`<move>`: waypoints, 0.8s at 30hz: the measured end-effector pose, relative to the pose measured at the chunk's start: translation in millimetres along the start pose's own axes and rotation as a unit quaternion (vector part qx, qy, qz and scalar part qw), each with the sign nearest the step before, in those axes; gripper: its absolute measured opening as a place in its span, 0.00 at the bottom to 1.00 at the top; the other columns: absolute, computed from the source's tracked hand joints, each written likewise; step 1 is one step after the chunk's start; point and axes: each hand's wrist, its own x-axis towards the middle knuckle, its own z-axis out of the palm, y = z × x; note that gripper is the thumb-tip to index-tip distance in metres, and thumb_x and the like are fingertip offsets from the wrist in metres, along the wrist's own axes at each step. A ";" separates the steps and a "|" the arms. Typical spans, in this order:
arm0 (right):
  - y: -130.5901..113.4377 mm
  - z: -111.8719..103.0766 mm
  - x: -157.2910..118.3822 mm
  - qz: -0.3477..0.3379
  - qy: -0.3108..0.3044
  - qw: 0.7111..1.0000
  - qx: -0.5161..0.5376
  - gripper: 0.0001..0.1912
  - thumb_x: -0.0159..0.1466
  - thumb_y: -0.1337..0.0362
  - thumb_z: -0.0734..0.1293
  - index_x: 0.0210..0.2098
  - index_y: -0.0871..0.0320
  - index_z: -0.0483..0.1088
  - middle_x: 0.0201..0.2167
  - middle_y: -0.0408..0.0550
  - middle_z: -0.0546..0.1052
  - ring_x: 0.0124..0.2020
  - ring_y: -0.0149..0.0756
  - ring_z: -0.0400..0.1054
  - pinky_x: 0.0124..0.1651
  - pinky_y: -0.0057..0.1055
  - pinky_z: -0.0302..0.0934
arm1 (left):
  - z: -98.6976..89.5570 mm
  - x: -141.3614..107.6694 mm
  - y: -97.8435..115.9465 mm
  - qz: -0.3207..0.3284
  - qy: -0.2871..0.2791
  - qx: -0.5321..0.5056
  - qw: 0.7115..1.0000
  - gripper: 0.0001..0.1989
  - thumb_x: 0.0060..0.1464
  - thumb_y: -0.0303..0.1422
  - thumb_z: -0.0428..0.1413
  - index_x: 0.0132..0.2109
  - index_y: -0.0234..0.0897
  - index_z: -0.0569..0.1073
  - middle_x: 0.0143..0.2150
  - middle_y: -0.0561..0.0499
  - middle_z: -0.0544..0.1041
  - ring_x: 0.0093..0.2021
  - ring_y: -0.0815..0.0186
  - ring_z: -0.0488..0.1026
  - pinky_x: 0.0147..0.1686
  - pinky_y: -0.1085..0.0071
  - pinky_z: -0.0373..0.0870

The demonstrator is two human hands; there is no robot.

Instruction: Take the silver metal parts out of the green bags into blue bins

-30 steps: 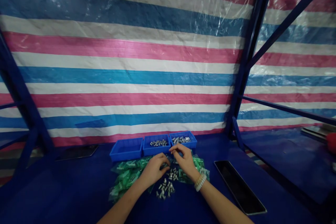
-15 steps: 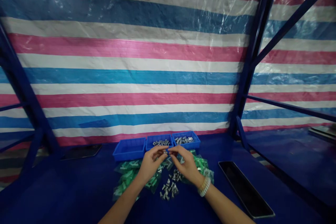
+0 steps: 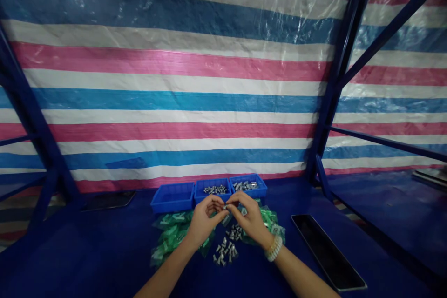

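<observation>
My left hand and my right hand meet fingertip to fingertip just in front of the blue bins. Both are closed in a pinch around a small metallic piece, mostly hidden by the fingers. Below them on the blue table lies a loose pile of small metal parts. Green plastic packets are heaped beside my left wrist, and more green packets lie by my right hand.
Behind the hands stand a blue bin with nothing visible inside, a middle bin of small metal parts and a right bin of larger ones. A dark phone-like slab lies right; another dark flat object lies left.
The fingertips have come closer together around the small piece, and my left hand has shifted slightly to the right. The bins and piles have not moved.
</observation>
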 end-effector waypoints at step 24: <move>44.1 1.2 -1.4 0.162 0.057 0.981 0.093 0.09 0.62 0.63 0.63 0.36 0.58 0.75 0.32 0.48 0.78 0.35 0.39 0.71 0.35 0.30 0.63 | -28.2 29.0 -7.6 0.151 -0.164 0.458 0.861 0.09 0.53 0.24 0.58 0.42 0.39 0.76 0.40 0.49 0.77 0.44 0.59 0.73 0.44 0.65 0.66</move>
